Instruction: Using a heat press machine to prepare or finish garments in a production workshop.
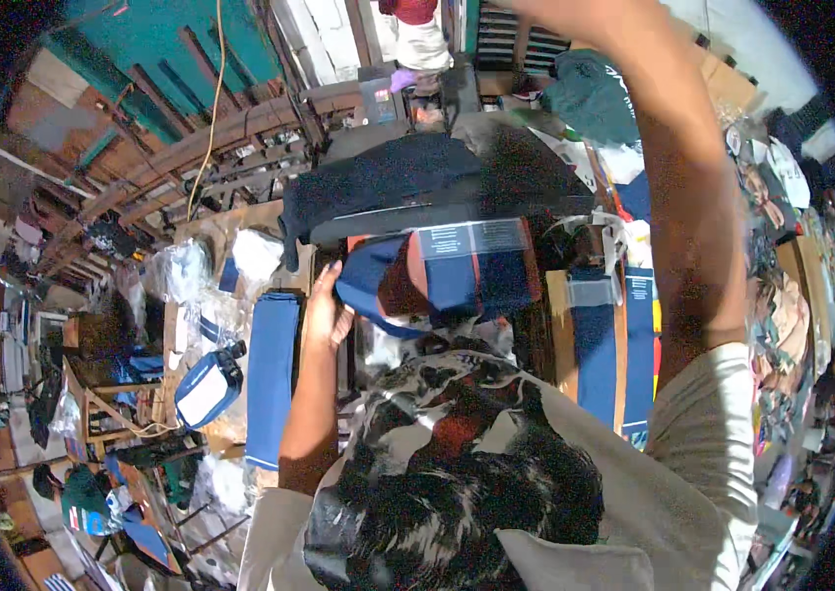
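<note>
My left hand (325, 306) grips the left edge of a navy blue fabric piece (454, 277), its thumb up along the edge. Reddish-brown strips cross the fabric, and a printed, grey-blue band (473, 238) bearing small writing lies along its far side. Behind it a black machine-like body is draped with dark cloth (388, 177). Raised at the upper right, my right hand (572, 11) is blurred and cut by the top edge, so its fingers and anything in them are hidden.
Left of my left hand is a stack of folded blue fabric (271, 380), with a blue-and-white pouch (209, 389) beyond it. Blue panels with orange-brown strips (598, 347) lie on the right. Clear plastic bags (184, 270) sit at left. Another person (88, 499) is at lower left.
</note>
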### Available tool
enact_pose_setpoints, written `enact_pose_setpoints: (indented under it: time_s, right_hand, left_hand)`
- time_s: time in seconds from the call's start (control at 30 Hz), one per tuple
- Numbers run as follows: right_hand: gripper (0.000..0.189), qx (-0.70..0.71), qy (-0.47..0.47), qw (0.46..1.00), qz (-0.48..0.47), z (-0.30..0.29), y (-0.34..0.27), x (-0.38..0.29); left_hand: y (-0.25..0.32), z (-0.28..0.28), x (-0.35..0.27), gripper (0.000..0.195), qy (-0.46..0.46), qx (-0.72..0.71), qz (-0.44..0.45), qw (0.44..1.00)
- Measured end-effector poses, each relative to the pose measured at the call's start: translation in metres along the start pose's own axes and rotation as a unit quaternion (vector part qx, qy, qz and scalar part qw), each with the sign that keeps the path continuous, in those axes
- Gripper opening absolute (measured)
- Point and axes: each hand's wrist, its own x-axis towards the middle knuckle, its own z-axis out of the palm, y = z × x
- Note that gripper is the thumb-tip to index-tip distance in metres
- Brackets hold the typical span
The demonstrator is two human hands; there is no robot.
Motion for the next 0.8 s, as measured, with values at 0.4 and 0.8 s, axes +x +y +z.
enact_pose_setpoints:
  time_s: [0.4, 0.8]
  right_hand:
    - [0.05, 0.487, -0.478, 0.715, 0.153, 0.172, -0.132, -0.311]
    - [0.083, 0.456, -0.212, 0.847, 0.172, 0.143, -0.193, -0.347]
  left_hand:
    - [-0.008, -0.04, -0.028, 0.037, -0.059, -0.213, -0.029, 0.975]
    - [-0.068, -0.015, -0.159, 0.066, -0.114, -0.121, -0.089, 0.982]
